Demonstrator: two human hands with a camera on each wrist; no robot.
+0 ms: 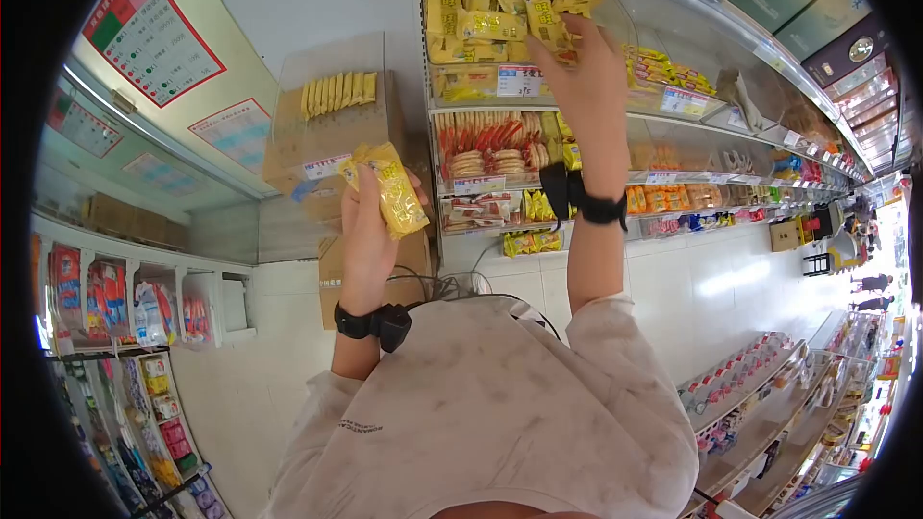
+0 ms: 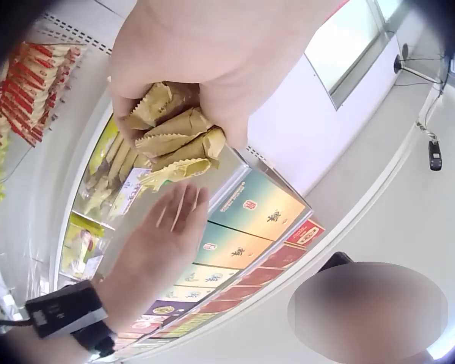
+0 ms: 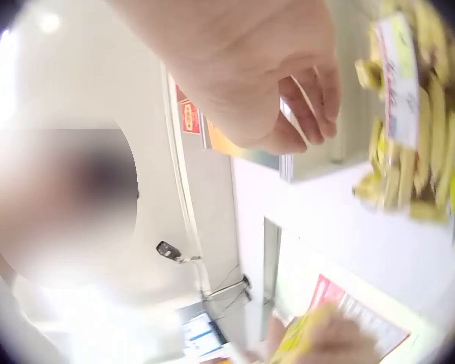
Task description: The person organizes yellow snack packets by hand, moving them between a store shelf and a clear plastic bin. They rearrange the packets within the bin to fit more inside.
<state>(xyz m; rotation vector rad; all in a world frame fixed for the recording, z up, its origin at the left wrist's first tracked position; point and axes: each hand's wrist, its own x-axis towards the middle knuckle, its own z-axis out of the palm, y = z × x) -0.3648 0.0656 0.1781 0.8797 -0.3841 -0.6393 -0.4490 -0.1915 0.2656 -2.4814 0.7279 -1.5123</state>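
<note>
In the head view, my left hand (image 1: 365,226) grips a small bundle of yellow snack packets (image 1: 400,198). Their crimped ends (image 2: 174,140) stick out between thumb and fingers in the left wrist view. My right hand (image 1: 591,82) is raised over the top shelf bin, near the loose yellow packets (image 1: 493,26) heaped there. Nothing shows between its curved, spread fingers in the right wrist view, where the hand (image 3: 250,83) hangs beside a bin of packets (image 3: 432,136) behind a price label.
Left of the shelf, a cardboard box (image 1: 385,125) sits behind a clear panel, with a row of upright yellow packets (image 1: 338,94) on it. Below the top bin are shelves of red-and-white wrapped snacks (image 1: 488,144). Cables (image 1: 447,285) lie by the shelf's foot.
</note>
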